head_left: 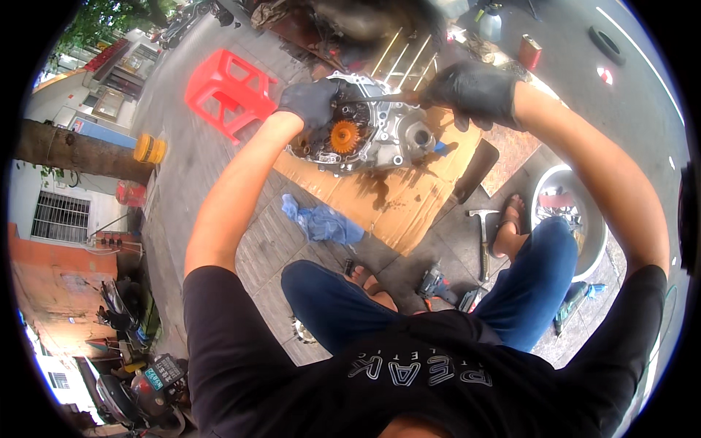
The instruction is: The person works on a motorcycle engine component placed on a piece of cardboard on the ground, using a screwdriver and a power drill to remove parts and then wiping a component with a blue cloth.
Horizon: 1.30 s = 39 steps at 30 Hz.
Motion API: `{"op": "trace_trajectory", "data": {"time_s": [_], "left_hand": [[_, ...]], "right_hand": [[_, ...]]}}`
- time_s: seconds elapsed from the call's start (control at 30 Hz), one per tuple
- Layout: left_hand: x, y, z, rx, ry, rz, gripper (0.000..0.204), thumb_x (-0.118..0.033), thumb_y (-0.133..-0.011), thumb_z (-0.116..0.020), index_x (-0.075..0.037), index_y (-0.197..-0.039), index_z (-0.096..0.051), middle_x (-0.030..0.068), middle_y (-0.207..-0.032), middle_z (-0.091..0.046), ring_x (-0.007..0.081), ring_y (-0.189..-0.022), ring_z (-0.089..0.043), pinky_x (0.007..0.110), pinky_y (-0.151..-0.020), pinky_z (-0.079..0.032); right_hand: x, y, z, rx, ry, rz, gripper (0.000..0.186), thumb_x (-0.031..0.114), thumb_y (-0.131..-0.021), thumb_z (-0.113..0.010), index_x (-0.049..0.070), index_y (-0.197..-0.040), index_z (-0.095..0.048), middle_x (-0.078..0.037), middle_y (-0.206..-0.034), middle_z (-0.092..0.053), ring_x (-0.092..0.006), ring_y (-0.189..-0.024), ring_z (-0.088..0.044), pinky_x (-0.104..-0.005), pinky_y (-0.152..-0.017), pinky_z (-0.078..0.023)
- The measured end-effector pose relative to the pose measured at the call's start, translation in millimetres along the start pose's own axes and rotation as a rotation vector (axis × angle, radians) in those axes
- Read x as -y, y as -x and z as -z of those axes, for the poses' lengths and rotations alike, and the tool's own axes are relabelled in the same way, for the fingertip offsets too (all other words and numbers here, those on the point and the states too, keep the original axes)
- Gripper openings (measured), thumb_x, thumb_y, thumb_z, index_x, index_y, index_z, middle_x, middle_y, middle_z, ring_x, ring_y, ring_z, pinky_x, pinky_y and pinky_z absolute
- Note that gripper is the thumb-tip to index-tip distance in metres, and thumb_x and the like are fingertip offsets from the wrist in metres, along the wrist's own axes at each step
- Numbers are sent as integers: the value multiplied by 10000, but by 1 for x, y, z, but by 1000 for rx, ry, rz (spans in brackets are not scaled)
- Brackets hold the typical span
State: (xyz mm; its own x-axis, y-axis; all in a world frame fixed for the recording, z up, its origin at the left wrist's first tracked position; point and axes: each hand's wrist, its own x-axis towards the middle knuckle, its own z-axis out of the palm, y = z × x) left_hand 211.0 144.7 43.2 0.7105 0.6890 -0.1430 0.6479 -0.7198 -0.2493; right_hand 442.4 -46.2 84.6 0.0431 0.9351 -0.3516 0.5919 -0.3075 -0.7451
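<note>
Engine casing (376, 133) beyond white-lettered shirt (431, 405)

Daylight brightens grey paving (175, 197), 1 red stool (226, 85), an orange wall (55, 270) and 1 barred window (60, 214).

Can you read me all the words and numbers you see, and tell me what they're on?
I won't copy out any writing, but here's where it is:
Black shirt: big pale outlined letters, upside down from here, with smaller ones beside them.
Teal plate, lower left: pale marks, too small to read surely.
Red tin: any print is too small.
Engine casing: no writing I can make out.
</note>
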Motion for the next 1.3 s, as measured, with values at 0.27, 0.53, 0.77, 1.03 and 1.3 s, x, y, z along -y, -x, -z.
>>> {"op": "trace_trajectory", "data": {"time_s": [0.27, 0.53, 0.77, 1.03, 1.3], "left_hand": [[14, -9, -20, -49, 16, -104, 442, -260, -847, -580, -220, -1286, -551, 116, -1197, -654, 331, -1060, -642, 444, -888, -499], [16, -12, -10, -11, 55, -182, 409, -272, -852, -595, -215, -1253, -545, 118, -1201, -646, 343, -1028, -650, 461, -859, -504], [14, -10, -7, -13, 55, -188, 499, -200, -803, -596, -214, -1295, -514, 124, -1128, -675, 346, -1011, -653, 459, -847, -510], [20, -21, -16, -13, 91, -251, 508, -185, -767, -611, -174, -1265, -516, 164, -1153, -657, 365, -1040, -637, 458, -876, -497], [20, -16, -10, 26, -35, -173, 517, -226, -776, -627, -189, -1277, -504, 143, -1177, -654, 353, -1042, -642, 457, -881, -505]], "right_hand": [[5, 4, -8, -45, -171, 52, 273, 342, -858, -655, 107, -964, -746, -69, -654, -649, -121, -497, -579, -316, -456, -476], [20, 11, 1, 30, 504, 340, 279, 292, -976, -539, 104, -1121, -687, -70, -728, -689, -188, -623, -666, -312, -590, -536], [2, 9, 0, -42, -37, 21, 239, 257, -922, -604, 160, -1094, -739, -73, -647, -642, -119, -458, -544, -267, -418, -445], [17, 6, 0, 6, 197, 245, 257, 171, -905, -599, 142, -1132, -715, -42, -711, -646, -118, -523, -541, -290, -487, -450], [-4, 11, -5, -12, -198, 87, 292, 274, -927, -581, 17, -1022, -682, -66, -698, -627, -74, -483, -536, -226, -375, -372]]}}
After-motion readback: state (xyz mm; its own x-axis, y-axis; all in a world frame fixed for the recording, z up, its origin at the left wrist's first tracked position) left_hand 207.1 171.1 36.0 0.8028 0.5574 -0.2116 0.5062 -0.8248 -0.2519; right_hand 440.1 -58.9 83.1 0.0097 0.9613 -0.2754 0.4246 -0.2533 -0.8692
